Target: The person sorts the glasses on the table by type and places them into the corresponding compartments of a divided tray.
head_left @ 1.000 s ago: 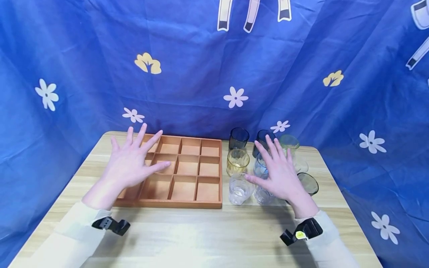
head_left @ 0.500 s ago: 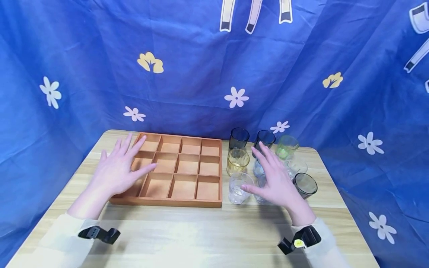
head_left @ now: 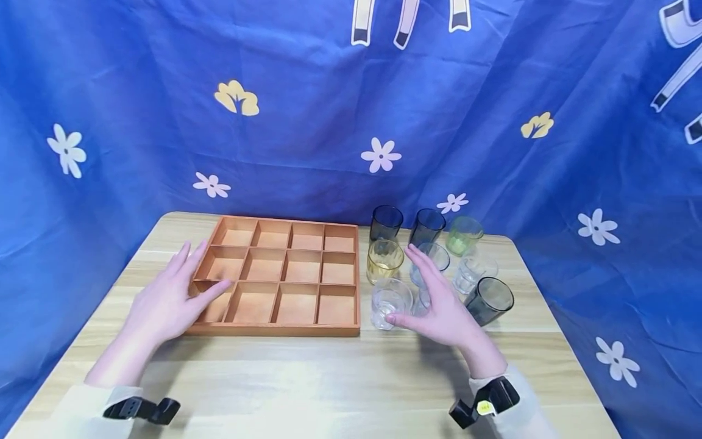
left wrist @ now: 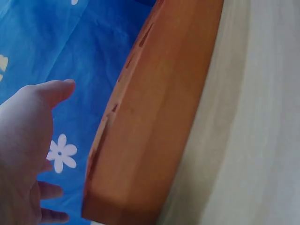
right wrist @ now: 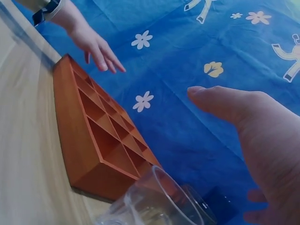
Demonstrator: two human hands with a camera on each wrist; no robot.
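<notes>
My left hand, fingers straight and thumb spread, hovers over the left side of a wooden compartment tray and holds nothing. In the left wrist view its thumb stands apart from the tray's front wall. My right hand hovers with fingers extended above the front of a group of drinking glasses. Its thumb overlaps a clear glass in the head view, but in the right wrist view the thumb is apart from the clear glass. Another clear glass is partly hidden beneath this hand.
Behind stand a yellow glass, a bluish glass, dark glasses and a green glass. To the right are a clear glass and a grey glass. A blue curtain hangs behind the table.
Both hands have lowered and drawn back toward me; the left has also moved left, uncovering more of the tray. More of the right-side glasses now shows. The glasses and tray stay put.
</notes>
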